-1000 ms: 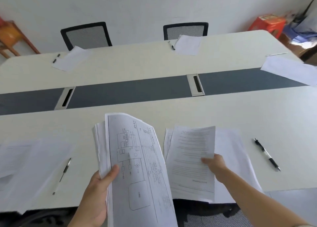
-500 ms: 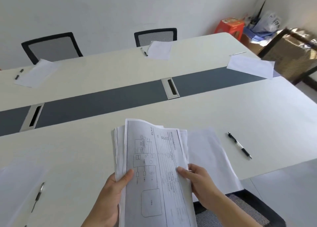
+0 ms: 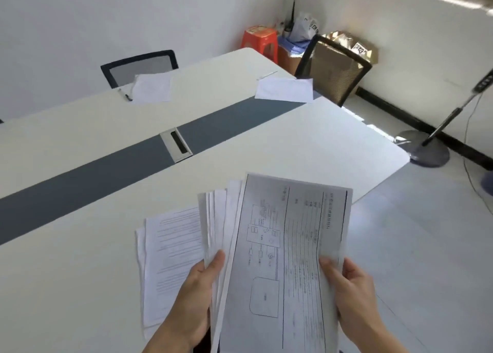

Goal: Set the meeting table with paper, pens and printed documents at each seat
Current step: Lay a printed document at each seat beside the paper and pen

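Stack of printed documents for dealing out is gripped by left hand and right hand; a sheet is judged due next on the far-right paper.

a single wide-angle camera worn on the head looks forward and down from the near long side of the meeting table, angled toward the room corner right of centre at the top of the frame. the left hand and right hand, holding printed sheets, sit closest at bottom centre, while a mesh chair across the table stands far off at upper left.
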Available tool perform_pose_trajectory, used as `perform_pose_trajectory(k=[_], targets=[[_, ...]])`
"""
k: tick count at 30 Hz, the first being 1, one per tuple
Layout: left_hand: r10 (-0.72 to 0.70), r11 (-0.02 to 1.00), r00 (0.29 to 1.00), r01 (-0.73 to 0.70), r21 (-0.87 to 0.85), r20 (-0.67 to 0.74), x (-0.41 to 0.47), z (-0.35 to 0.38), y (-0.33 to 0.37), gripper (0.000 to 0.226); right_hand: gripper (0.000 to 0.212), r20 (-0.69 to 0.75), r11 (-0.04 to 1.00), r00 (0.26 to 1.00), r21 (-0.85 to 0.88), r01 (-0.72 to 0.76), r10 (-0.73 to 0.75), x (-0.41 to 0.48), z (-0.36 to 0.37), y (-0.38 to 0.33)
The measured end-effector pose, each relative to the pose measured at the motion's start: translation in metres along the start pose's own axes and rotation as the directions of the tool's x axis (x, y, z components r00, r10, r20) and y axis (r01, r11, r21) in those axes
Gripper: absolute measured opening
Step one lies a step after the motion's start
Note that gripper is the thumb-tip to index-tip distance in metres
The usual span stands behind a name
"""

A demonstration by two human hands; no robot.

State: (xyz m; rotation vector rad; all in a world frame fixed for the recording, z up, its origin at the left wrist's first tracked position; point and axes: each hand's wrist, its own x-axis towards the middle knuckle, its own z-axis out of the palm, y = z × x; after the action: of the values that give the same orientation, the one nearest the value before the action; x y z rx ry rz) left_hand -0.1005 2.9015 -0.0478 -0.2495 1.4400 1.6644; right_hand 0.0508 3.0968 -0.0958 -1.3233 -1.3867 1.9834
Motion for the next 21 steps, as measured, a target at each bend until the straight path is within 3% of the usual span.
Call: perform_pose_trajectory(k=[2,5,7,10,15,19,21], targets=[[0.014,1.0,0.999,-0.015,0.024,0.038,0.002,0.04,-0.007,0.064,0.014,-0.052,0.997,0.998,0.065,0.035,-0.031,0.005,-0.037,-0.007],[0.016,0.997,0.999,-0.018,0.069,0.029,0.005,0.106,-0.027,0.035,0.026,-0.119,0.989,0.992,0.133,0.065,-0.049,0.016,-0.101,-0.019],[0.015,0.991,0.999,-0.018,0.133,0.029,0.006,0.155,-0.039,0.02,0.021,-0.14,0.982,0.99,0.179,0.053,-0.027,0.025,-0.148,-0.033],[-0.011,0.987,0.993,-0.008,0.163,0.115,0.012,0.22,-0.064,0.032,0.018,-0.155,0.976,0.988,0.214,0.047,-0.014,0.037,-0.218,-0.049],[-0.073,0.963,0.962,0.0,0.269,0.262,0.02,0.316,-0.092,0.036,0.07,-0.218,0.961,0.976,0.27,0.061,-0.001,0.041,-0.317,-0.064],[-0.091,0.937,0.944,-0.027,0.349,0.316,0.034,0.374,-0.097,0.039,0.059,-0.241,0.938,0.971,0.338,0.074,0.01,0.054,-0.366,-0.074],[-0.109,0.929,0.94,-0.019,0.369,0.323,0.045,0.394,-0.097,0.04,0.04,-0.239,0.918,0.97,0.391,0.064,0.035,0.066,-0.381,-0.078]])
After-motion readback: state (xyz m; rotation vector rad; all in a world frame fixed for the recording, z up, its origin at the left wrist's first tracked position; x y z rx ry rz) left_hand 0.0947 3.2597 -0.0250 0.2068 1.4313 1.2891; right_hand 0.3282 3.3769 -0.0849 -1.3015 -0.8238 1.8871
